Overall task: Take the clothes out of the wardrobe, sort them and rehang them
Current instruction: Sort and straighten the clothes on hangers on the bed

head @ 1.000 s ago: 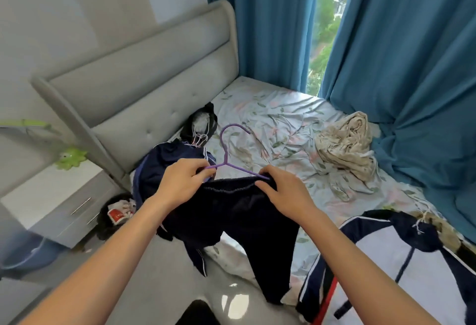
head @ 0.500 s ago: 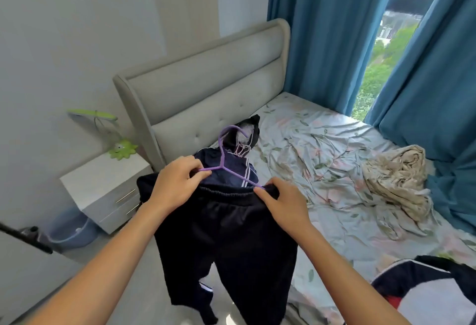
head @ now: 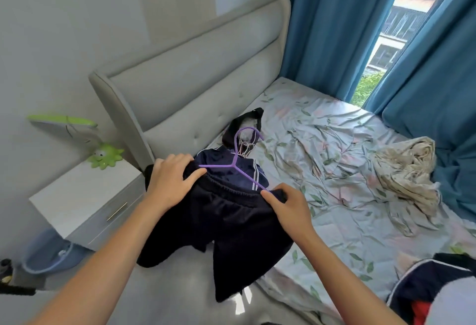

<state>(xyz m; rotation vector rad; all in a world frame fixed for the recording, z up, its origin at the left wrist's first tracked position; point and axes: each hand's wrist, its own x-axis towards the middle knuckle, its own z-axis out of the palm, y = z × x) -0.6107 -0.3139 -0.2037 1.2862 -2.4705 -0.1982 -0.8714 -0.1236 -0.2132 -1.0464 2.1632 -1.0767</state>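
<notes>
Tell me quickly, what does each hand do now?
Left hand: grips the dark trousers at the waistband.
Right hand: pinches the waistband at the end of the purple hanger.

Both forearms are bare up to the frame's lower edge, with no sleeve showing behind either wrist. The left hand [head: 171, 179] and right hand [head: 288, 209] wear no gloves. The visible fingers carry no rings, and the wrists are unadorned.

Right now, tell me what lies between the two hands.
In the head view, the dark trousers' waistband and the purple hanger span from the left hand to the right hand.
</notes>
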